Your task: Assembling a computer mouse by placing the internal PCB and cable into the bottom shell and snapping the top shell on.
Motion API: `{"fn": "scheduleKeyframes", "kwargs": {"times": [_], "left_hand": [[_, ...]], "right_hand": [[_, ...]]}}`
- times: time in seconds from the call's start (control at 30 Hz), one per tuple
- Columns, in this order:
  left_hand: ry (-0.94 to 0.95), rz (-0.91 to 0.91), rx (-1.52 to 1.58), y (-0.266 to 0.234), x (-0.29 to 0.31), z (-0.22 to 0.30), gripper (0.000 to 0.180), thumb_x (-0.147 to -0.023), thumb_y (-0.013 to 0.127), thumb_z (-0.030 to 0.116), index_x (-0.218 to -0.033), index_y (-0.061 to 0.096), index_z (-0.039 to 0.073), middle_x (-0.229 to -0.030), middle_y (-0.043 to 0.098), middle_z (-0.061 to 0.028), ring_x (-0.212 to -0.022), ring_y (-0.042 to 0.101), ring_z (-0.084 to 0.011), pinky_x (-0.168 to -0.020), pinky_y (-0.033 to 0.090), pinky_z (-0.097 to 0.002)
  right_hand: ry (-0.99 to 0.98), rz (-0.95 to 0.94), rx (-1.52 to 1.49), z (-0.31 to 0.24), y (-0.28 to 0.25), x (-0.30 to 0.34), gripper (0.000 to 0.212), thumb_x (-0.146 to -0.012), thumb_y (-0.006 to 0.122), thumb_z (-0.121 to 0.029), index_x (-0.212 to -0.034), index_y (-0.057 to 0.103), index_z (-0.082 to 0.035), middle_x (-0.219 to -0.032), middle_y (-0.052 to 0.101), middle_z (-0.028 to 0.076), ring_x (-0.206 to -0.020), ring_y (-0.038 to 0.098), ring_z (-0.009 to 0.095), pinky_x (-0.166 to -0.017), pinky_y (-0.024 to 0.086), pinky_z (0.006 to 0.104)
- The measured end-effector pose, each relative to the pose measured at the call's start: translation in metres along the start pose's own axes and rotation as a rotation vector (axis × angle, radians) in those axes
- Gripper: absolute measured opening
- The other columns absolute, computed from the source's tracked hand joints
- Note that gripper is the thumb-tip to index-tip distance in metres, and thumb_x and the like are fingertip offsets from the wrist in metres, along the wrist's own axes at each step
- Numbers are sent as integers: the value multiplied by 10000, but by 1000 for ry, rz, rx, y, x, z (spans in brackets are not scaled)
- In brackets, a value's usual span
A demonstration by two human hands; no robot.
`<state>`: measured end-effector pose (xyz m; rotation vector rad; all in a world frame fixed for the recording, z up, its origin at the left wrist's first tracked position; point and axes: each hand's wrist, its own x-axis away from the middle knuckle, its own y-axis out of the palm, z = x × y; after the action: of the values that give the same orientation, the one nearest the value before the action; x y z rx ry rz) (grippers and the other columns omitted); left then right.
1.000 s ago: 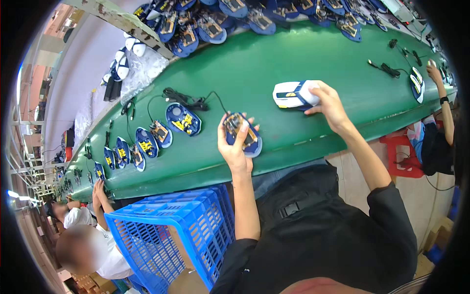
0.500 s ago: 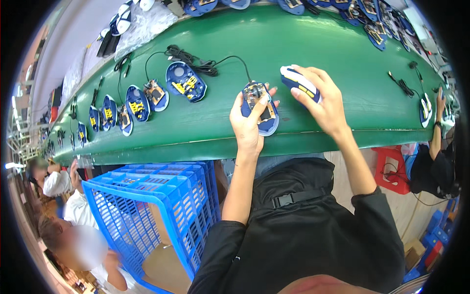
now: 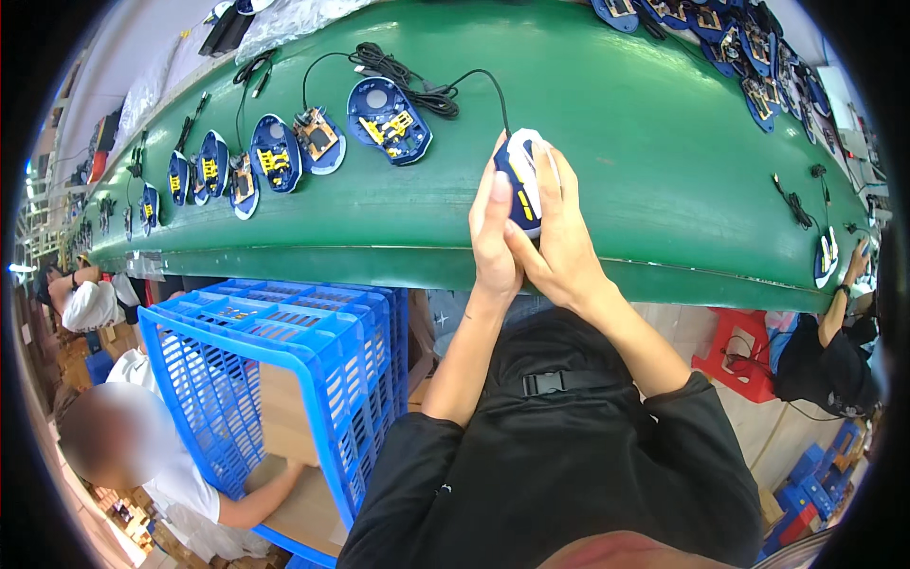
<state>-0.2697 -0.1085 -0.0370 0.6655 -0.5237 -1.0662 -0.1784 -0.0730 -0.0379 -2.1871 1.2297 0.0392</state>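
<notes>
Now the left hand (image 3: 493,248) and right hand (image 3: 563,232) wrap fingers around one mouse (image 3: 520,180), in two pieces moments ago, seemingly assembled.

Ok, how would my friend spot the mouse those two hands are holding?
Find the long green table. Near its front edge, a left hand and right hand hold a blue-and-white mouse. Unlike the opened mouse halves to its left, this one shows no insides.

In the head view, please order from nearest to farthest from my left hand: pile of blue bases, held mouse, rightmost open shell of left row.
1. Held mouse: touching your left hand.
2. Rightmost open shell: to the left.
3. Pile of blue bases: upper right.
</notes>
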Motion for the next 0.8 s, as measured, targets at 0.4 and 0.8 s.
{"fn": "scheduleKeyframes", "kwargs": {"times": [0.4,0.8], "left_hand": [[-48,-13,147,-9,-6,4,482,-930,523,159,-1355,432,-47,-1249,583,-152,-1138,590,-234,-986,468,-351],[2,-45,97,-3,0,1,553,-1055,308,257,-1531,182,5,-1510,364,-143,-1351,417,-210,-1124,336,-334]], "right_hand": [[222,57,-369,-2,-16,-1,746,-844,714,-119,-1459,333,64,-1431,449,274,-1314,483,338,-1069,394,372],[-19,86,28,-9,-20,-14,500,-826,724,-235,-1303,619,-128,-1385,509,234,-1063,611,370,-914,494,407]]}}
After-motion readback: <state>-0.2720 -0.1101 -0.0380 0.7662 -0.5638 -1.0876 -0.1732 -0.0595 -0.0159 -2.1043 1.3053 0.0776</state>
